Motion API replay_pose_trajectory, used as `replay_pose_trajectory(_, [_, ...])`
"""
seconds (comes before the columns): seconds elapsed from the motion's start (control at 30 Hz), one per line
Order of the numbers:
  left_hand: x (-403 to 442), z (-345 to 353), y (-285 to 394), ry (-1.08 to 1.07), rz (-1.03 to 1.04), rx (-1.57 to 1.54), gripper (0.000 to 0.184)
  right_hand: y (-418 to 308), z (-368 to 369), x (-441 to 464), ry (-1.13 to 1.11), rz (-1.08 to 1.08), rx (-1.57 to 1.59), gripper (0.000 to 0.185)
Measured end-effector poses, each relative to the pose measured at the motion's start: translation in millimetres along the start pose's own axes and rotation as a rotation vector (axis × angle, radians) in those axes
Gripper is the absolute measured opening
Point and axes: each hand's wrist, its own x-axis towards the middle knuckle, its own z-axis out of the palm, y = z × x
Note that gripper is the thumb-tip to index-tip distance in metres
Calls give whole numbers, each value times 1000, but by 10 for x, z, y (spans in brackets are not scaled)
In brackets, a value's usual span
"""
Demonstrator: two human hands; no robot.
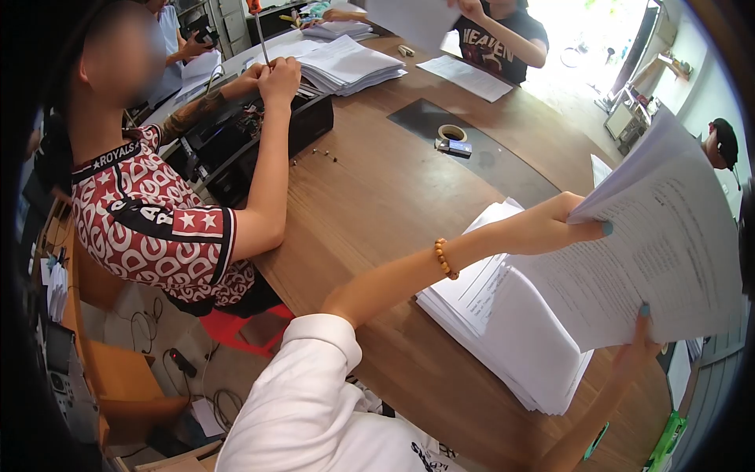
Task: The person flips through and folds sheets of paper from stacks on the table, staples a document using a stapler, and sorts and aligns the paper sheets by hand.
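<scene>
My left hand [554,226], below a wrist with a wooden bead bracelet [445,259], is closed on the upper left edge of a sheaf of printed papers [661,244]. The thumb lies on the printed face and the other fingers are behind it. At the lower edge of the sheaf my right hand [638,350] grips too, its thumb on the front. The sheaf is tilted up above a thick stack of papers [535,338] on the wooden table [370,220].
A person at the left holds a screwdriver [263,39] over an opened black computer case [311,126]. Across the table another person lifts a sheet [417,20]. A tape roll [451,133] and small box [454,148] sit on a dark mat [503,161]. Another paper stack [350,63] lies farther back.
</scene>
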Motion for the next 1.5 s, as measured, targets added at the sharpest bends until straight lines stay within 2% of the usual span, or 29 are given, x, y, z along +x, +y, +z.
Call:
replay_pose_trajectory(0.07, [5, 4, -30, -23, 59, -3, 28, 33, -10, 0, -13, 21, -7, 51])
replay_pose_trajectory(0.13, [25, 2, -44, 84, -124, 51, 30, 68, -12, -12, -36, 57, -13, 49])
replay_pose_trajectory(0.23, [33, -41, -9, 72, -111, 10, 33, 20, 61, 32, -37, 78, -12, 47])
replay_pose_trajectory(0.33, [-28, -48, -119, 87, -152, 57, 29, -29, 121, -55, 86, 116, -59, 47])
replay_pose_trajectory(0.4, [-49, -34, -156, 81, -179, 103, 29, 92, 169, -76, 7, 88, -27, 47])
replay_pose_trajectory(0.5, [39, -35, -144, 67, -127, 139, 31, -25, 131, -73, -39, 97, -2, 48])
replay_pose_trajectory(0.57, [106, -37, -116, 37, -71, 121, 33, -61, 230, -118, 50, 161, 63, 44])
replay_pose_trajectory(0.63, [145, -34, -168, 163, -261, 218, 30, -106, 351, -181, 136, 218, 126, 41])
replay_pose_trajectory(0.7, [118, -17, -203, 202, -283, 179, 29, -152, 445, -206, -13, 207, 96, 34])
replay_pose_trajectory(0.73, [108, -12, -214, 258, -318, 148, 27, -169, 443, -200, 9, 192, 84, 34])
replay_pose_trajectory(0.87, [90, -63, -169, 256, -382, 166, 28, -231, 409, -193, -22, 226, 70, 27])
replay_pose_trajectory(0.93, [72, -98, -145, 210, -382, 124, 29, -292, 399, -173, -39, 233, 25, 26])
replay_pose_trajectory(1.0, [84, -126, -107, 175, -379, 98, 31, -340, 437, -143, -64, 237, 117, 24])
replay_pose_trajectory(1.1, [143, -124, -87, 251, -307, 70, 33, -308, 445, -113, 9, 170, 58, 20])
replay_pose_trajectory(1.13, [193, -141, -125, 368, -207, 90, 34, -346, 459, -134, 16, 167, 51, 20])
replay_pose_trajectory(1.17, [250, -179, -161, 488, -104, 110, 36, -406, 489, -161, 11, -20, -212, 18])
replay_pose_trajectory(1.2, [343, -282, -193, 490, -103, 108, 36, -465, 543, -192, 0, -204, -471, 19])
replay_pose_trajectory(1.27, [368, -350, -298, 550, -95, 93, 36, -575, 775, -217, -158, -919, -701, 26])
replay_pose_trajectory(1.33, [264, -392, -386, 599, -115, 84, 36, -667, 1076, -470, -258, -1141, -989, 31])
replay_pose_trajectory(1.43, [3, -357, -496, 663, -150, 62, 37, -557, 1346, -682, -256, -1088, -1020, 39])
replay_pose_trajectory(1.5, [-111, -334, -535, 693, -157, 43, 37, -502, 1386, -751, -255, -1083, -1070, 38])
